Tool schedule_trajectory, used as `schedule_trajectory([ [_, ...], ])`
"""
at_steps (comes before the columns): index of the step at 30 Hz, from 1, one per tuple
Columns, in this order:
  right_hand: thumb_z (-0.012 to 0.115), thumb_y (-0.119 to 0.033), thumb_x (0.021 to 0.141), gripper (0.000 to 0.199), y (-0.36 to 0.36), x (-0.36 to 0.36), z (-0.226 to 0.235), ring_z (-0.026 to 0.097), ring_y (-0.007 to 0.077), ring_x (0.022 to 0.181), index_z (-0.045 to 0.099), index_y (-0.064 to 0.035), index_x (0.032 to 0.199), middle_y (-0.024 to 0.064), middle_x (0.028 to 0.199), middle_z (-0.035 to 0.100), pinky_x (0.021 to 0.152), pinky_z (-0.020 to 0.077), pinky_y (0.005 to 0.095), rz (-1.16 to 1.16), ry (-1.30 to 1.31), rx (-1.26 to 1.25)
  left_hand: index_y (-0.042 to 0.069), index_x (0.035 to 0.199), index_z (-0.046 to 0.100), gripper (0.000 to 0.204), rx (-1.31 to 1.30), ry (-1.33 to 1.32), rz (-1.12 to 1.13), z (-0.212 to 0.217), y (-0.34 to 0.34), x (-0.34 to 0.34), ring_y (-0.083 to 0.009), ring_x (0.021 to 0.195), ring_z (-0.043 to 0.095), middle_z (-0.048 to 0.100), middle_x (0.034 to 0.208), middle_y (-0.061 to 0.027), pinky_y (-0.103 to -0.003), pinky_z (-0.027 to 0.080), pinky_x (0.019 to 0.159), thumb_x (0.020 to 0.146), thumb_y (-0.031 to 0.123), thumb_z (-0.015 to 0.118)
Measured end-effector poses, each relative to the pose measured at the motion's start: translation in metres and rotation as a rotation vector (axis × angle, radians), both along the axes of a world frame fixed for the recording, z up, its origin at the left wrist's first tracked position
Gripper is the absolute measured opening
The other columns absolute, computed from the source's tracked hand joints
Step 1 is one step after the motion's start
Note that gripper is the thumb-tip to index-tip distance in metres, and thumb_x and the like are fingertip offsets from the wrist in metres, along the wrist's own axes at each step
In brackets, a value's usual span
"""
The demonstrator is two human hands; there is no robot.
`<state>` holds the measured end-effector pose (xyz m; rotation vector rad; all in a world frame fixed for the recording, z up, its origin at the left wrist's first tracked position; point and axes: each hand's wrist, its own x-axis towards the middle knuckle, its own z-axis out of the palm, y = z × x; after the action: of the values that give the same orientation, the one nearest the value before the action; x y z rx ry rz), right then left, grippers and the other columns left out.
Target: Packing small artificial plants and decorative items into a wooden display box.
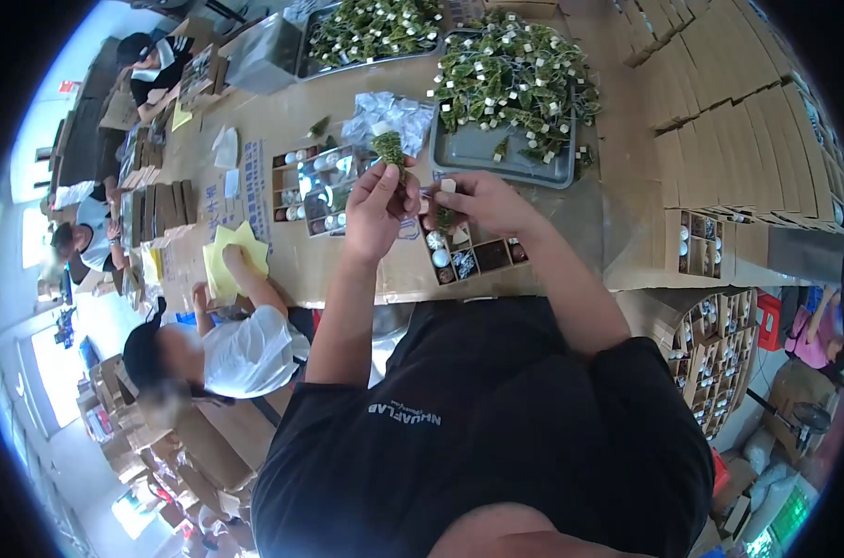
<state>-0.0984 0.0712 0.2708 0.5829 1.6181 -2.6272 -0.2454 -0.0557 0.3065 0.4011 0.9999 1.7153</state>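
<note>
My left hand (375, 206) pinches a miniature green tree (388, 147) between thumb and fingers, above the table. In my right hand (487, 201) is another small tree, its white block base (448, 186) pointing up and its green part hanging below. Under the right hand sits a divided cardboard box (482, 273) with ball ornaments and other small decorations in its compartments; the hand covers part of it. Beyond it, a grey tray (496, 158) holds a heap of the same trees with white bases. To the left lies a similar box (292, 197), partly covered by clear plastic.
Crumpled silvery wrap (391, 117) and a loose tree (320, 126) lie beyond my left hand. Another tree-filled tray (371, 33) stands at the back. Stacked cardboard boxes (738, 121) rise on the right. A co-worker (245, 358) at the left handles yellow sheets (231, 265).
</note>
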Motion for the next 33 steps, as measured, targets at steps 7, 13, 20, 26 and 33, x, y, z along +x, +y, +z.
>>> schedule_trajectory([
  [7, 0.053, -0.021, 0.098, 0.026, -0.007, 0.030, 0.011, 0.062, 0.0129, 0.083, 0.060, -0.0028, 0.114, 0.0047, 0.097, 0.064, 0.073, 0.0518, 0.0289, -0.340, 0.073, -0.188, 0.002, 0.110, 0.051, 0.023, 0.021, -0.079, 0.053, -0.012, -0.049, 0.030, -0.0174, 0.069, 0.046, 0.049, 0.073, -0.0051, -0.031, 0.037, 0.065, 0.100, 0.020, 0.043],
  [13, 0.062, -0.026, 0.094, 0.053, -0.059, 0.022, 0.014, 0.061, 0.0116, 0.092, 0.039, -0.0053, 0.137, 0.0063, 0.102, 0.062, 0.071, 0.0507, 0.0277, -0.199, 0.130, -0.061, 0.002, 0.113, 0.052, 0.023, 0.168, -0.099, 0.060, -0.021, -0.043, 0.029, -0.0184, 0.073, 0.050, 0.051, 0.078, -0.0043, -0.035, 0.042, 0.069, 0.100, 0.019, 0.044],
  [20, 0.062, -0.015, 0.093, 0.025, -0.053, 0.018, 0.009, 0.057, 0.0057, 0.068, 0.054, -0.0022, 0.113, 0.0025, 0.081, 0.062, 0.059, 0.0444, 0.0191, -0.413, 0.072, 0.077, 0.001, 0.111, 0.052, 0.025, 0.046, 0.065, 0.049, -0.023, -0.040, 0.031, -0.0142, 0.068, 0.050, 0.054, 0.076, -0.0060, -0.028, 0.042, 0.064, 0.102, 0.022, 0.042],
  [26, 0.059, -0.011, 0.094, 0.029, -0.046, 0.036, 0.025, 0.056, 0.0065, 0.067, 0.052, 0.0000, 0.120, 0.0040, 0.088, 0.063, 0.059, 0.0455, 0.0199, -0.256, 0.150, -0.342, 0.002, 0.110, 0.052, 0.025, 0.116, -0.234, 0.146, -0.016, -0.037, 0.032, -0.0174, 0.068, 0.049, 0.054, 0.075, -0.0075, -0.032, 0.042, 0.066, 0.102, 0.023, 0.041],
  [33, 0.057, -0.009, 0.094, 0.031, -0.049, 0.035, 0.023, 0.059, 0.0099, 0.072, 0.050, 0.0006, 0.123, 0.0055, 0.095, 0.063, 0.064, 0.0504, 0.0260, -0.237, 0.091, -0.064, 0.002, 0.109, 0.053, 0.025, 0.124, -0.161, 0.171, -0.008, -0.035, 0.030, -0.0169, 0.066, 0.050, 0.053, 0.072, -0.0067, -0.032, 0.043, 0.064, 0.102, 0.024, 0.042],
])
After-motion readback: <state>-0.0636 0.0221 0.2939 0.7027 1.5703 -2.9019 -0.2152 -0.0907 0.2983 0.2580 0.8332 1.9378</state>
